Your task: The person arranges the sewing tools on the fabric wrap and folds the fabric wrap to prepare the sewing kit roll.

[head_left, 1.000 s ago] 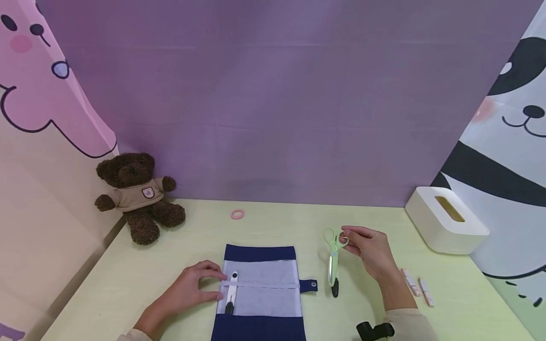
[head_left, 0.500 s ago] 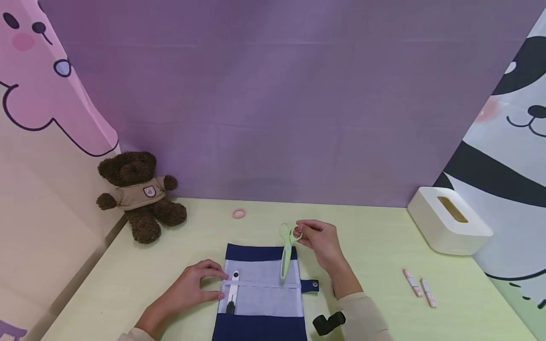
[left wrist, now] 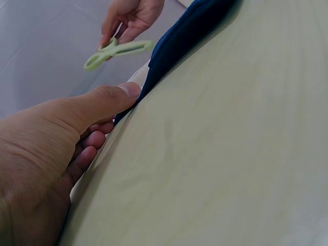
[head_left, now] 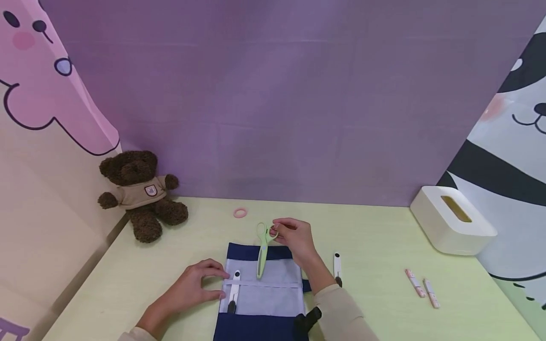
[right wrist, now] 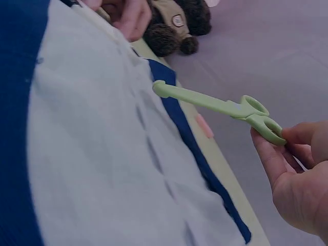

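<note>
In the head view a navy-edged pouch [head_left: 273, 299] with a pale inside lies unfolded on the table. A slim white tool with a black end [head_left: 234, 291] lies at its left, under a thin cross strap. My left hand [head_left: 198, 282] rests at the pouch's left edge, thumb and fingertips spread along it. My right hand [head_left: 297, 239] pinches light green scissors [head_left: 262, 253] by one finger loop. They hang blades down over the pouch's upper middle, apart from the cloth in the right wrist view. The left wrist view shows the left thumb on the navy edge.
A similar white tool [head_left: 337, 268] lies right of the pouch. Two small pink-and-white sticks [head_left: 422, 288] lie farther right, near a white tissue box [head_left: 452, 220]. Behind the pouch is a pink ring [head_left: 240, 213]. A brown teddy bear [head_left: 142, 196] sits at the back left.
My right hand has carried the green scissors leftward from beside the pouch to above it. The white tool on the right has come fully into view. My left hand has stayed at the edge.
</note>
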`<state>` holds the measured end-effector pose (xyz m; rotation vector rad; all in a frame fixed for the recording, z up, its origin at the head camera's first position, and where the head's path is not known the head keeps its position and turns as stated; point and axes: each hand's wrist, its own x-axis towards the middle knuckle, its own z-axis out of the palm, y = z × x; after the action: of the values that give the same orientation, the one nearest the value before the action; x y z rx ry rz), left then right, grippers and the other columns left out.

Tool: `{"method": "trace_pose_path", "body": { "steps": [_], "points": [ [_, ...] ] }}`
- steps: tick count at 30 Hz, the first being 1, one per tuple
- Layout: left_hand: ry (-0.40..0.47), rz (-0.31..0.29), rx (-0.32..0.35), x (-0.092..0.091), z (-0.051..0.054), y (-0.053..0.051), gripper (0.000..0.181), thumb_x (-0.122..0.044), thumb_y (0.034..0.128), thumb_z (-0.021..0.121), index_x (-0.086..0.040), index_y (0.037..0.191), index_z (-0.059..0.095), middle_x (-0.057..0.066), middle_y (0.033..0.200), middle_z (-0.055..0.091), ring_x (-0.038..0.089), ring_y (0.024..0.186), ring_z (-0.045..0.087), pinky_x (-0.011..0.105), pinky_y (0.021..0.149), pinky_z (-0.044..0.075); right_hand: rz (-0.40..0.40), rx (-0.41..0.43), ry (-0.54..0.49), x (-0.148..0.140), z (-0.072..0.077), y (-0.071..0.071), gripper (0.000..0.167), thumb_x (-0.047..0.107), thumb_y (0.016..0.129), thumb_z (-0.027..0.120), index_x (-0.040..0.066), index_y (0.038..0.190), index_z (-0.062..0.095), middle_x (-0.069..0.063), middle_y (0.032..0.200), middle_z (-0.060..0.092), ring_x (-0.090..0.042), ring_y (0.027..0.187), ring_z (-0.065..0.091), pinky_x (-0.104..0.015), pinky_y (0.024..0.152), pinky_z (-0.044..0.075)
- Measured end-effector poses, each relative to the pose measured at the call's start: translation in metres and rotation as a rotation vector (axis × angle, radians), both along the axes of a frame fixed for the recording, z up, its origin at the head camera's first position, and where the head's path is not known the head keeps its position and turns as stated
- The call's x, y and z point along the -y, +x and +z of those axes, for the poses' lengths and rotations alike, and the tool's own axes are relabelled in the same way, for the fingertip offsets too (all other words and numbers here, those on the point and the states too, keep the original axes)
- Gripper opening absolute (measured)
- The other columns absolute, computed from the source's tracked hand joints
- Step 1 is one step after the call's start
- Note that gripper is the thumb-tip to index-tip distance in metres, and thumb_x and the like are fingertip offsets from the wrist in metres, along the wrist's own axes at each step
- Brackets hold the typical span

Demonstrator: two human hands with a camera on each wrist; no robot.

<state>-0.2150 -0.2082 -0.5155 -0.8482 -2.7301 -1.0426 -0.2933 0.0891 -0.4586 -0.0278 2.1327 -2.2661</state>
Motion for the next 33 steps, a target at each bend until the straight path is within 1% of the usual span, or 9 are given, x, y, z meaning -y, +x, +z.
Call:
{"method": "trace_pose_path", "body": {
  "steps": [5, 11, 17, 20, 23, 27, 33],
  "points": [
    [0.001, 0.005, 0.005, -0.001, 0.001, 0.000, 0.031, -0.036, 0.0816, 0.088, -0.029, 0.111, 0.079, -0.010, 0.115, 0.068, 0.010, 0.109, 0.063, 0.037, 0.097, 0.053, 0.012, 0.009, 0.018, 0.009, -0.007, -0.002, 0.024, 0.003, 0.100, 0.064, -0.008, 0.121, 0.070, -0.020, 0.107, 0.074, -0.018, 0.091, 0.075, -0.033, 0.084, 0.063],
    [0.006, 0.001, 0.021, 0.000, 0.001, 0.000, 0.031, -0.037, 0.0820, 0.087, -0.028, 0.111, 0.079, -0.009, 0.115, 0.068, 0.009, 0.109, 0.063, 0.036, 0.097, 0.053, 0.019, 0.020, 0.000, 0.017, -0.012, -0.003, 0.025, 0.002, 0.101, 0.063, -0.011, 0.122, 0.068, -0.021, 0.107, 0.073, -0.020, 0.091, 0.075, -0.033, 0.083, 0.063],
    [-0.002, 0.005, 0.030, 0.000, 0.001, -0.001, 0.031, -0.039, 0.0825, 0.087, -0.029, 0.111, 0.079, -0.010, 0.115, 0.068, 0.010, 0.109, 0.063, 0.036, 0.097, 0.053, 0.041, 0.046, -0.029, 0.020, -0.015, -0.004, 0.024, -0.001, 0.099, 0.063, -0.012, 0.120, 0.068, -0.018, 0.105, 0.072, -0.017, 0.087, 0.074, -0.034, 0.083, 0.063],
    [-0.001, 0.004, 0.031, 0.000, 0.001, -0.002, 0.031, -0.039, 0.0824, 0.087, -0.030, 0.111, 0.079, -0.010, 0.115, 0.068, 0.009, 0.109, 0.062, 0.037, 0.098, 0.053, 0.053, 0.049, -0.035, 0.020, -0.017, -0.003, 0.024, -0.002, 0.099, 0.062, -0.013, 0.120, 0.067, -0.017, 0.105, 0.071, -0.017, 0.086, 0.074, -0.035, 0.084, 0.063],
    [0.003, 0.004, 0.019, 0.000, 0.001, -0.002, 0.031, -0.038, 0.0822, 0.087, -0.029, 0.110, 0.079, -0.010, 0.115, 0.068, 0.009, 0.108, 0.063, 0.037, 0.097, 0.053, 0.068, 0.061, -0.035, 0.020, -0.018, -0.001, 0.024, -0.003, 0.099, 0.062, -0.013, 0.120, 0.067, -0.016, 0.102, 0.071, -0.016, 0.086, 0.074, -0.035, 0.084, 0.063],
    [0.008, 0.001, 0.005, 0.000, 0.000, -0.002, 0.031, -0.037, 0.0817, 0.088, -0.028, 0.110, 0.079, -0.010, 0.114, 0.068, 0.009, 0.108, 0.063, 0.036, 0.097, 0.053, 0.095, 0.072, -0.014, 0.019, -0.020, 0.001, 0.024, -0.002, 0.099, 0.062, -0.013, 0.120, 0.068, -0.015, 0.099, 0.072, -0.016, 0.085, 0.073, -0.034, 0.083, 0.063],
    [0.006, 0.004, 0.004, -0.001, 0.000, -0.002, 0.031, -0.038, 0.0815, 0.088, -0.028, 0.110, 0.079, -0.011, 0.114, 0.068, 0.008, 0.108, 0.063, 0.036, 0.097, 0.053, 0.137, 0.078, 0.009, 0.016, -0.023, 0.005, 0.025, -0.003, 0.099, 0.061, -0.013, 0.121, 0.067, -0.019, 0.102, 0.074, -0.018, 0.088, 0.075, -0.033, 0.082, 0.063]
  ]
}}
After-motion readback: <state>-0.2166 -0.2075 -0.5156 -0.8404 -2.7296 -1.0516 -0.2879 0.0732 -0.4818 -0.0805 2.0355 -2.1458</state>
